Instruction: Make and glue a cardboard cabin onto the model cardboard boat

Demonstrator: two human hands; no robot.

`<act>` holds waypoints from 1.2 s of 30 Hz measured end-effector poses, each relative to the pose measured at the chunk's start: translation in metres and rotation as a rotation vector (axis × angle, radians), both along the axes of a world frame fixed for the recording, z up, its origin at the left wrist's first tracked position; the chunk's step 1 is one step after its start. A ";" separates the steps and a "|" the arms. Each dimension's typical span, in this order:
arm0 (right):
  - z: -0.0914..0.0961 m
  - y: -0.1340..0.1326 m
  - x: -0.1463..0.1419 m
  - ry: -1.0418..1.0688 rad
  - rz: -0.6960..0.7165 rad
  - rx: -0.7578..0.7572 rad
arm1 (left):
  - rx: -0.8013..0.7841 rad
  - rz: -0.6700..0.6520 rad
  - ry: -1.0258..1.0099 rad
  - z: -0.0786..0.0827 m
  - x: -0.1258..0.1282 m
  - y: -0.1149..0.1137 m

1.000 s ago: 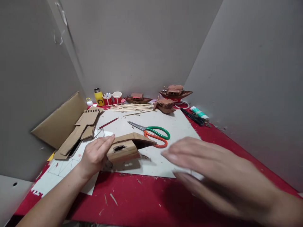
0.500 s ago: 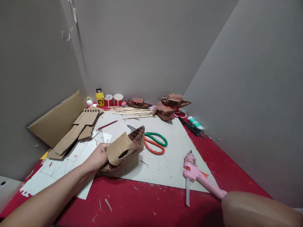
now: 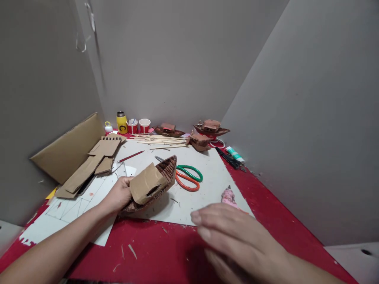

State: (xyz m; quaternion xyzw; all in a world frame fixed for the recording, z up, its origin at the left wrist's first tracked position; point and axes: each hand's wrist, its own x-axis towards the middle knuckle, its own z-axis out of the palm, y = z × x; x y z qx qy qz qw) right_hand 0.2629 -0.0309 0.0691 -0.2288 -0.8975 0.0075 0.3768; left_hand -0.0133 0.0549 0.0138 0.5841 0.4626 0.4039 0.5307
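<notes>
My left hand (image 3: 118,194) grips the stern end of a cardboard model boat (image 3: 152,182), tilted up on its side over the white board (image 3: 204,165). A plain cardboard cabin with a slot sits on the boat's deck. My right hand (image 3: 233,238) hovers low in the foreground with fingers stretched out and holds nothing. It covers most of a pink glue gun (image 3: 228,196), whose tip shows just beyond the fingers. Green and orange scissors (image 3: 188,177) lie right behind the boat.
Cut cardboard pieces (image 3: 94,161) and a large cardboard sheet (image 3: 68,148) lie at the left. At the back stand a yellow bottle (image 3: 121,122), two red cups (image 3: 138,126), wooden sticks (image 3: 160,139) and finished model boats (image 3: 204,134). A red pencil (image 3: 129,156) rests on the board.
My right hand swung out of view to the lower right, uncovering the glue gun, then came back over it. My left hand tipped the boat up onto its side.
</notes>
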 end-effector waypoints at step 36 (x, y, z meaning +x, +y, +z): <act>-0.086 0.011 0.115 -0.504 -0.920 -0.478 | 1.253 -0.148 0.919 -0.022 -0.015 -0.007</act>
